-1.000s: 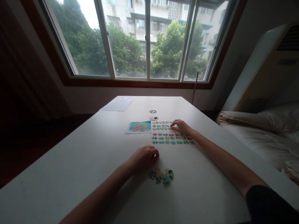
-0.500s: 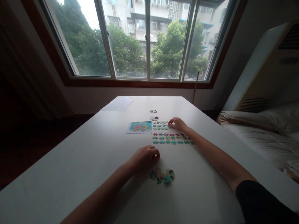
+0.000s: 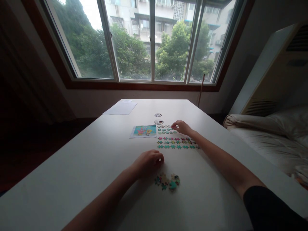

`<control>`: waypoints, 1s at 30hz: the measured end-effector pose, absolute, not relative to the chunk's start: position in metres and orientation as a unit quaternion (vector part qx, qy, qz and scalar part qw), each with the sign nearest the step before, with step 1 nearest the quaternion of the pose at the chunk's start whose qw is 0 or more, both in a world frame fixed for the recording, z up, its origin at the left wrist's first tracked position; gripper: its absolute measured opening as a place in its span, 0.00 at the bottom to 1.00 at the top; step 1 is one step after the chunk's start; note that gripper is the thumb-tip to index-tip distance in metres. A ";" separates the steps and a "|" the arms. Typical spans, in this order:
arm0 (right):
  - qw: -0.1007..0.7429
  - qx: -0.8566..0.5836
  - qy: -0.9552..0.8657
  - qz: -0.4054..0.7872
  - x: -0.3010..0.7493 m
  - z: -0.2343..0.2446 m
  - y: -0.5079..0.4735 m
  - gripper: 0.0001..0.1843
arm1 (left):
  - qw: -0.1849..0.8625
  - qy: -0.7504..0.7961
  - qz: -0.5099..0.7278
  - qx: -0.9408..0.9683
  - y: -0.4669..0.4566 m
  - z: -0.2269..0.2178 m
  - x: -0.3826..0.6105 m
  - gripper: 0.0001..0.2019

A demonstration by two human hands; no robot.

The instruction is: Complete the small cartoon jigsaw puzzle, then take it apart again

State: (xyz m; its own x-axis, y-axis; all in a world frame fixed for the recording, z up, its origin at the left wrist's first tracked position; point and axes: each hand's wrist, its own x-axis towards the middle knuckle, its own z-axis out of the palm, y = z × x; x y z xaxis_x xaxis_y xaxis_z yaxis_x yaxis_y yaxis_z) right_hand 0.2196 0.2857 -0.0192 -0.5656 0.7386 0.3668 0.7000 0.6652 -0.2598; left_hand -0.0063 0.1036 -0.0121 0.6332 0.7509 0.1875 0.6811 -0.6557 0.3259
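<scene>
Several rows of jigsaw puzzle pieces (image 3: 173,146) lie on the white table (image 3: 96,166), mostly green, with pink and yellow ones in the middle rows. My right hand (image 3: 182,127) reaches over the right end of the upper rows, its fingertips pinched at a small puzzle piece there. Nearer to me, my left hand (image 3: 149,162) rests with its fingers curled inward; whatever they hold, if anything, is hidden. Just in front of it sits a loose heap of puzzle pieces (image 3: 172,185). A colourful picture sheet (image 3: 144,131) lies flat, left of the rows.
Two round stickers or discs (image 3: 158,122) lie beyond the rows. A sheet of paper (image 3: 120,107) rests at the table's far left corner. A wide window (image 3: 151,41) is behind the table, and a cream-coloured sofa (image 3: 267,138) stands on the right.
My right hand has shifted slightly left along the upper rows. My left hand and the heap look almost unchanged.
</scene>
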 end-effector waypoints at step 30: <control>0.243 -0.306 -0.819 0.420 0.228 -0.010 0.104 0.11 | 0.160 0.367 0.250 0.882 0.100 -0.017 0.005 0.06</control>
